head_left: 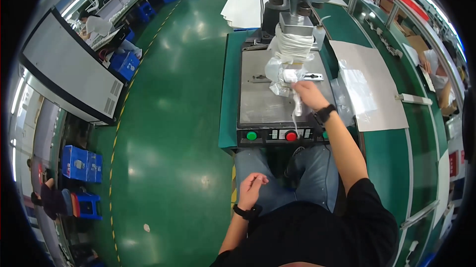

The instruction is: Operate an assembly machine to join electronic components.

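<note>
My right hand (311, 95), a dark watch on its wrist, reaches over the metal plate (263, 103) of a press. Its fingers are closed on a white corded piece (297, 105), whose thin cord hangs toward the front panel. Just beyond the fingertips sits a small white block (290, 75), with crumpled clear plastic around it. Above this, the press head (296, 23) has whitish wrapping (292, 45) beneath it. Over my lap, my left hand (252, 187) is loosely closed, with nothing visible in it; a dark band circles its wrist.
Along the plate's front edge are a green button (252, 135) and a red button (291, 136). Clear plastic bags (359, 91) lie on a cardboard sheet (386, 103) to the right. A tall grey cabinet (74, 64) stands left. Other people sit at benches on both sides.
</note>
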`<act>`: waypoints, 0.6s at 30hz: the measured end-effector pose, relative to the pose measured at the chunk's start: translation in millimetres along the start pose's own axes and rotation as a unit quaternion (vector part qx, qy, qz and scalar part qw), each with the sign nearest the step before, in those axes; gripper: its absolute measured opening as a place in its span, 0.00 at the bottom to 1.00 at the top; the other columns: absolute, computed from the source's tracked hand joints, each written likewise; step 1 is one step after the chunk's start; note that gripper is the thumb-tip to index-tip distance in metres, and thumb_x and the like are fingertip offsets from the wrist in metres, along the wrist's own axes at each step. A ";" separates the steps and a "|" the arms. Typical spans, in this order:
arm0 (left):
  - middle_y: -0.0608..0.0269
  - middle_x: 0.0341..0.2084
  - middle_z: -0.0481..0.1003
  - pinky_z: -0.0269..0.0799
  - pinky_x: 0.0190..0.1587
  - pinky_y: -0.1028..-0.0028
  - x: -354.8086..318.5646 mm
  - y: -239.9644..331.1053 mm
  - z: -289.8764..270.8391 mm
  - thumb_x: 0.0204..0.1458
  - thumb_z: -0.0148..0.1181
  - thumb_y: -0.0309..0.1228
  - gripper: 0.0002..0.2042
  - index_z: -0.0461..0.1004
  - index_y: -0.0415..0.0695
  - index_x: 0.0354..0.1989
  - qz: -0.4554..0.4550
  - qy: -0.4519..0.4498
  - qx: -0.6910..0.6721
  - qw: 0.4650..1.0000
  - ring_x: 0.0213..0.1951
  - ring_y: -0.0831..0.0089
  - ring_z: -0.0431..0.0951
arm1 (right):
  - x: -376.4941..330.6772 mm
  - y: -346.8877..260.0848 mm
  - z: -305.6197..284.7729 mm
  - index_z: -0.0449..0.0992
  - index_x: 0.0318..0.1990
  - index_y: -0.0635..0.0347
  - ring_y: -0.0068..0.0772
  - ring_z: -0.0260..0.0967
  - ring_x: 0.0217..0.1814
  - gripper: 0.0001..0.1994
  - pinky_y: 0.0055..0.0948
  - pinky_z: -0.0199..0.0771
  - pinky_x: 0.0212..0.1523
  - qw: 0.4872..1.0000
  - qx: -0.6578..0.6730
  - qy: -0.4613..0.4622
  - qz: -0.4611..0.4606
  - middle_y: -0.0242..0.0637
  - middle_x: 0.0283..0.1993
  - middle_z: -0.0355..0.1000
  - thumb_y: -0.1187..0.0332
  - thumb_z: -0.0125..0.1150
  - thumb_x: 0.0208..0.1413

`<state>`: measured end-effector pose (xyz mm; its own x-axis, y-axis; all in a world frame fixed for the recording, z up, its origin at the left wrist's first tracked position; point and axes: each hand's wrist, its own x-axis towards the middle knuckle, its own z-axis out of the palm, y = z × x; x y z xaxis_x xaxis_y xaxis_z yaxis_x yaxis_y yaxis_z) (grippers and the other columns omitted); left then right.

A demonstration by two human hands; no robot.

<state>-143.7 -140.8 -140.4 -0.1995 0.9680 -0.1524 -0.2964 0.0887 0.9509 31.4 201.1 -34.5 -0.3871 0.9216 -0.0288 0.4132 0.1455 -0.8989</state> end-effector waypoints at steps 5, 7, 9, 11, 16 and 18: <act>0.63 0.36 0.79 0.73 0.46 0.76 36.7 3.3 28.5 0.67 0.53 0.29 0.08 0.76 0.37 0.43 0.002 -0.082 0.027 0.996 0.39 0.78 0.78 | -87.7 -37.8 -90.8 0.73 0.29 0.65 0.29 0.69 0.31 0.11 0.29 0.68 0.38 0.982 0.124 0.053 -0.131 0.36 0.29 0.73 0.69 0.50 0.61; 0.65 0.34 0.78 0.72 0.44 0.78 52.3 4.9 52.1 0.66 0.53 0.29 0.08 0.76 0.37 0.42 0.042 -0.190 0.050 0.980 0.38 0.80 0.76 | -165.2 -60.7 -137.3 0.72 0.30 0.62 0.27 0.68 0.32 0.12 0.28 0.66 0.37 0.973 0.169 0.156 -0.027 0.34 0.30 0.72 0.65 0.52 0.64; 0.66 0.34 0.78 0.72 0.44 0.78 65.6 6.0 74.7 0.66 0.53 0.29 0.08 0.76 0.37 0.42 0.032 -0.236 0.050 0.970 0.38 0.81 0.76 | -253.0 -75.8 -191.7 0.70 0.31 0.60 0.22 0.63 0.30 0.13 0.24 0.62 0.35 0.981 0.031 0.184 -0.053 0.29 0.27 0.66 0.63 0.53 0.66; 0.67 0.33 0.78 0.71 0.43 0.79 77.2 6.0 94.5 0.66 0.53 0.29 0.08 0.75 0.37 0.41 0.029 -0.323 0.054 0.945 0.38 0.82 0.75 | -356.4 -67.3 -231.3 0.69 0.31 0.59 0.20 0.61 0.33 0.13 0.21 0.59 0.36 0.937 -0.004 0.350 0.000 0.27 0.29 0.65 0.63 0.51 0.68; 0.67 0.33 0.78 0.71 0.43 0.79 84.4 -2.0 130.7 0.66 0.53 0.29 0.08 0.75 0.37 0.41 -0.024 -0.391 0.081 0.916 0.38 0.83 0.75 | -634.7 1.6 -361.2 0.75 0.42 0.66 0.24 0.65 0.41 0.14 0.24 0.64 0.45 0.802 -0.220 0.545 0.112 0.30 0.37 0.69 0.62 0.51 0.71; 0.67 0.33 0.78 0.71 0.43 0.78 80.6 -6.9 136.7 0.66 0.53 0.30 0.08 0.75 0.37 0.41 -0.026 -0.404 0.062 0.912 0.38 0.83 0.75 | -733.7 37.5 -414.7 0.76 0.45 0.69 0.25 0.69 0.44 0.17 0.27 0.67 0.47 0.772 -0.297 0.497 0.264 0.36 0.40 0.74 0.59 0.53 0.70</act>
<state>-30.1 -31.3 -122.4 0.5799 0.8147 0.0024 -0.1678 0.1166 0.9789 672.8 -320.3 134.2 0.6649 0.6872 0.2928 0.7169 -0.4771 -0.5084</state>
